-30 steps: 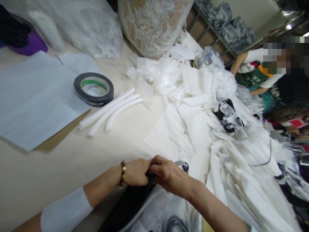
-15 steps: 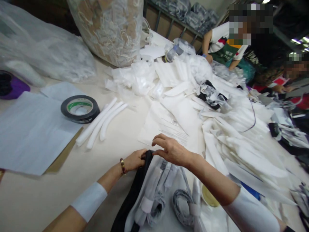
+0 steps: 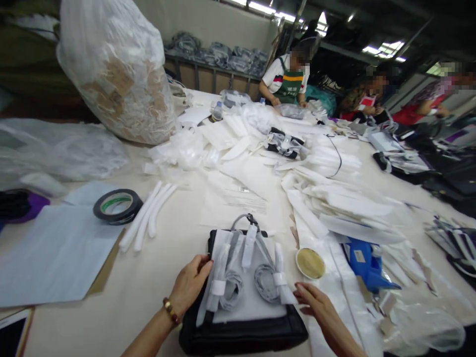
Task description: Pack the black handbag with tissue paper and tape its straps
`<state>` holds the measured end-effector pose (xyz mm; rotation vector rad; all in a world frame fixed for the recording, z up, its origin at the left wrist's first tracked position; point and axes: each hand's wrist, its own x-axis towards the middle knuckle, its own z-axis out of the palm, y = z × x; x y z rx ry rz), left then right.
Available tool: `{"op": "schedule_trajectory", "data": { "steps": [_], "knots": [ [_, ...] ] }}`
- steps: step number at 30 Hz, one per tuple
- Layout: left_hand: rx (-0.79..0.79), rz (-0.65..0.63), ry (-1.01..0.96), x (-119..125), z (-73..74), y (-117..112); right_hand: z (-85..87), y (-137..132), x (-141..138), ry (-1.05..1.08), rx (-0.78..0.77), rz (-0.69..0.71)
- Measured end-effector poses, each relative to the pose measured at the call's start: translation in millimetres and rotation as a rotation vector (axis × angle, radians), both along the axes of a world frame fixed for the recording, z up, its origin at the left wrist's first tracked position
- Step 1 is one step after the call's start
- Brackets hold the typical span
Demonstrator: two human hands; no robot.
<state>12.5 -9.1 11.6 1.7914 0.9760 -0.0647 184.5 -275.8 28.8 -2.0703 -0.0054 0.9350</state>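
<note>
left hand (image 3: 189, 283) at left edge of black bag (image 3: 243, 337), grip unclear; right hand (image 3: 315, 301) open; tabletop (image 3: 107, 305) stretches leftward

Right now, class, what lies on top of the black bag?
On the black bag lie a white sheet and, over it, two grey coils with white wrappings. The sheet hides most of the bag's upper face, so the covered part cannot be seen.

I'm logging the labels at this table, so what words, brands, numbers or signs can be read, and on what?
None can be read with certainty.
Printed sheet: barcode and lines of print, too small.
Tape roll: marks on its green inner ring, blurred.
Blue item: pale label, blurred.
Green apron: lettering, blurred.
Black bag: no text visible.
</note>
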Motion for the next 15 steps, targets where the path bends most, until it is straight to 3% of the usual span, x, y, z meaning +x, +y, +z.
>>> {"op": "schedule_trajectory", "data": {
  "steps": [2,5,10,15],
  "knots": [
    [0.034,-0.002,0.002,1,4.1,-7,-3.9,-5,-19,0.136,0.101,-0.072],
    [0.064,0.023,-0.004,5,2.5,-13,-3.0,1,-31,0.126,0.196,-0.111],
    [0.006,0.037,-0.080,1,-5.0,-18,-6.4,8,-24,0.241,0.295,-0.168],
    [0.020,0.059,-0.073,-5,-9.7,-25,-18.7,16,-18,0.325,0.305,-0.134]
  ]
}}
